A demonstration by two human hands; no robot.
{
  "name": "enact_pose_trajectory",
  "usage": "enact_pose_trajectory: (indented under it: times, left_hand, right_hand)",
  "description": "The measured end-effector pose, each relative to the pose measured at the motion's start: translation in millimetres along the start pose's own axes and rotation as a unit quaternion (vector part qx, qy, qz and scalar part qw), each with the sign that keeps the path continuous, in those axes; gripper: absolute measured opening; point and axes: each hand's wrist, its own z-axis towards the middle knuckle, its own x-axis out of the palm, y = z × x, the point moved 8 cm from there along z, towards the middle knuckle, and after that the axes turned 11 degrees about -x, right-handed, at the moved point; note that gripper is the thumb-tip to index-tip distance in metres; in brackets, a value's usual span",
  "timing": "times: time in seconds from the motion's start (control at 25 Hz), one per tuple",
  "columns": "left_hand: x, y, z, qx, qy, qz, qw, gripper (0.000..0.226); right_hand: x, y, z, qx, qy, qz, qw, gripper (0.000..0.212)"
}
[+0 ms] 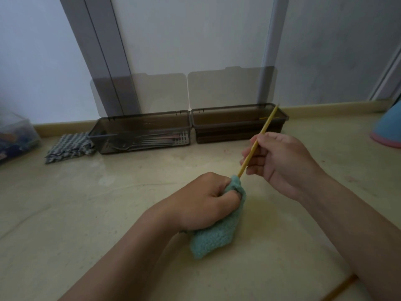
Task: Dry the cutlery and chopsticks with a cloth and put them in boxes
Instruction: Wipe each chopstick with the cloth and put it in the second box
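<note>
My right hand point(280, 161) grips a yellow chopstick point(268, 122) that slants up toward the back right. Its lower end is buried in a teal fluffy cloth point(214, 235), which my left hand point(204, 203) squeezes around the tip. Two dark translucent boxes stand open against the wall. The left box point(141, 132) holds metal cutlery. The right box point(238, 124) shows a bit of another yellow chopstick inside. A further chopstick point(340, 290) lies on the floor under my right forearm.
A folded checked cloth point(69, 147) lies left of the boxes. A clear plastic container point(15, 135) sits at the far left edge. A blue and pink object point(388, 129) is at the far right. The surface is a pale stone floor.
</note>
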Motion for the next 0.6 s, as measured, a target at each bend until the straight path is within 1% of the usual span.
enact_pose_trajectory:
  times: [0.08, 0.12, 0.16, 0.2, 0.24, 0.28, 0.4, 0.48, 0.52, 0.56, 0.6]
  left_hand:
    - [-2, 2, -1, 0.011, -0.013, -0.014, 1.0, 0.025]
    - [-7, 4, 0, 0.016, -0.036, -0.021, 0.999, 0.025]
    - [-12, 7, 1, 0.02, -0.069, -0.025, 0.997, 0.025]
    - [-18, 9, 1, 0.023, -0.103, -0.024, 0.994, 0.025]
    - [-22, 11, 2, 0.025, -0.131, -0.012, 0.991, 0.025]
    - [-25, 14, 2, 0.026, -0.147, 0.008, 0.989, 0.026]
    - [-29, 23, 4, 0.023, -0.165, 0.061, 0.984, 0.029]
    - [-32, 26, 5, 0.026, -0.177, 0.075, 0.981, 0.031]
    - [-33, 27, 4, 0.029, -0.183, 0.08, 0.98, 0.031]
    - [-35, 28, 4, 0.031, -0.187, 0.084, 0.978, 0.032]
    - [-35, 29, 3, 0.031, -0.19, 0.088, 0.977, 0.031]
  right_hand:
    - [-15, 1, 7, -0.01, -0.042, -0.026, 0.999, 0.023]
    - [-19, 5, 9, -0.033, -0.04, -0.085, 0.995, 0.023]
    - [-20, 11, 9, -0.073, -0.019, -0.187, 0.979, 0.024]
    - [-16, 18, 10, -0.125, 0.014, -0.314, 0.941, 0.024]
    - [-8, 25, 13, -0.174, 0.047, -0.427, 0.886, 0.024]
    - [1, 31, 18, -0.212, 0.07, -0.505, 0.834, 0.023]
    - [20, 45, 55, -0.265, 0.091, -0.619, 0.734, 0.028]
    - [26, 50, 85, -0.268, 0.079, -0.692, 0.665, 0.032]
    - [28, 50, 97, -0.261, 0.076, -0.717, 0.642, 0.033]
    - [29, 46, 107, -0.252, 0.077, -0.733, 0.627, 0.034]
    - [29, 40, 114, -0.242, 0.08, -0.741, 0.621, 0.035]
